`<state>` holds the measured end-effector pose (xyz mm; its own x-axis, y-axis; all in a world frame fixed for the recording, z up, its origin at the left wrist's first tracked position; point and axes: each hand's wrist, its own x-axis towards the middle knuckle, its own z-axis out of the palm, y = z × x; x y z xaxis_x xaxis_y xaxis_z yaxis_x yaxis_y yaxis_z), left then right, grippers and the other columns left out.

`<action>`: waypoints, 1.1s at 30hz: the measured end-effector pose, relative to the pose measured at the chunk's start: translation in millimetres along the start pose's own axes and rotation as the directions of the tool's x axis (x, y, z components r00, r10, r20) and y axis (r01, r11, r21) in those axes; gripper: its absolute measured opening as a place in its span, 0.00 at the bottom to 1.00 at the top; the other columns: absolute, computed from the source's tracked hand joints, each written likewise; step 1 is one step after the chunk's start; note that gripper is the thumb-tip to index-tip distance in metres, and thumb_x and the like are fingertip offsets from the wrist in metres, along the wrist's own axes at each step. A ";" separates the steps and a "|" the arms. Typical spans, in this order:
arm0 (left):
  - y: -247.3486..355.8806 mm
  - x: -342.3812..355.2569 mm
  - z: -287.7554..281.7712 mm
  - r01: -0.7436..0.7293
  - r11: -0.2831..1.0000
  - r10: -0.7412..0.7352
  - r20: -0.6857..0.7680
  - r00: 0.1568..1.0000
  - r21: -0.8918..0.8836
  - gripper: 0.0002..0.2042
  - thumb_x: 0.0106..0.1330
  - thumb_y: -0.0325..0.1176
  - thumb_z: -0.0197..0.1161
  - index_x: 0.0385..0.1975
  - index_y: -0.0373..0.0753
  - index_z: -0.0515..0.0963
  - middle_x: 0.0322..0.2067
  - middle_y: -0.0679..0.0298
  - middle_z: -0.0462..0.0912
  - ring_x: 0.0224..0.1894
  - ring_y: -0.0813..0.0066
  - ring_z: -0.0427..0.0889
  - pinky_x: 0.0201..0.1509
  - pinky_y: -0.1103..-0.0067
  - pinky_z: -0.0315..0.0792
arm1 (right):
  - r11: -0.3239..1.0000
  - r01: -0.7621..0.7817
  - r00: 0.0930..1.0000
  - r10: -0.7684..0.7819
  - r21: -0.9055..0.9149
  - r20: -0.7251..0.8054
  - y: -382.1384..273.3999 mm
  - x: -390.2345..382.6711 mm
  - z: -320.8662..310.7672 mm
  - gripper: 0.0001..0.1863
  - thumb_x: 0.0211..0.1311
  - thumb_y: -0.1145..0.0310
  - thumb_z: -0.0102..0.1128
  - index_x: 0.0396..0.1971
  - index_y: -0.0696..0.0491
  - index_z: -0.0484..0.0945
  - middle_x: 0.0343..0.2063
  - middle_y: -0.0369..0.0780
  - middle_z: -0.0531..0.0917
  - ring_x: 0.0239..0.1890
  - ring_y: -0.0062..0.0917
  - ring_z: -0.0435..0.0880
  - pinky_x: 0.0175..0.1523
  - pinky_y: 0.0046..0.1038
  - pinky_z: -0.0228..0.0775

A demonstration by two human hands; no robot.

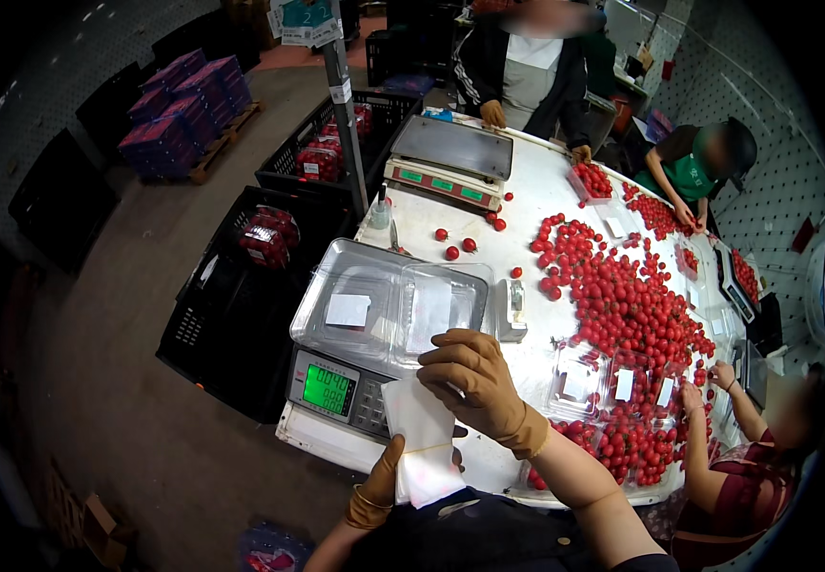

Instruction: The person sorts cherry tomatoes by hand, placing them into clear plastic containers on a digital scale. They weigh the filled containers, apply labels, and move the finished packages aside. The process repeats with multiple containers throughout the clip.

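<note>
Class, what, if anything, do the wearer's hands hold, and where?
The left hand holds a white paper stack by its sides; whether the right hand holds anything is unclear.

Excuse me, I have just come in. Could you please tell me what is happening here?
One person's brown-gloved left hand holds a banded stack of white sheets, and the brown-gloved right hand is at its upper end, fingers bent; contact is unclear. Beyond them, clear plastic packaging with white rectangles sits on a scale with a green-lit display. Small round red tomatoes cover much of the white table. Other people work around it, one in dark red with both hands beside the tomatoes.
</note>
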<state>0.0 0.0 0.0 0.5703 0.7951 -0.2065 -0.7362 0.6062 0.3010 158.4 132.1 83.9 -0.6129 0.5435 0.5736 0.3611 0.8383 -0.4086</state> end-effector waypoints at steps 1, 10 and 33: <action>0.5 -1.3 4.7 -0.010 1.000 0.010 -0.038 0.999 0.017 0.44 0.62 0.64 0.53 0.66 0.33 0.52 0.60 0.47 0.65 0.57 0.52 0.72 0.61 0.58 0.68 | 1.000 -0.004 1.000 0.004 -0.007 0.010 -3.3 2.0 -2.2 0.20 0.52 0.65 0.68 0.47 0.46 0.76 0.49 0.37 0.77 0.57 0.35 0.71 0.60 0.39 0.62; -2.4 -1.0 13.9 -0.055 0.997 0.058 -0.050 0.997 0.061 0.43 0.60 0.65 0.56 0.61 0.30 0.58 0.49 0.46 0.74 0.52 0.55 0.77 0.58 0.64 0.71 | 0.987 -0.069 0.997 0.071 -0.144 0.014 -18.4 -7.6 -7.9 0.19 0.53 0.65 0.67 0.47 0.47 0.78 0.50 0.36 0.78 0.56 0.34 0.73 0.61 0.38 0.63; -6.8 -2.2 21.3 0.003 1.000 -0.004 0.025 1.000 0.029 0.47 0.57 0.69 0.54 0.61 0.29 0.58 0.49 0.45 0.74 0.53 0.54 0.75 0.61 0.65 0.69 | 0.959 0.074 0.977 -0.124 -0.272 -0.172 -17.9 -16.3 -3.4 0.15 0.44 0.67 0.66 0.37 0.43 0.80 0.46 0.29 0.79 0.50 0.24 0.75 0.57 0.33 0.66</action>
<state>11.6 -6.3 18.3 0.5821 0.7918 -0.1848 -0.7235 0.6081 0.3267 164.2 108.4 84.3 -0.5227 0.4347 0.7333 0.4923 0.8562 -0.1566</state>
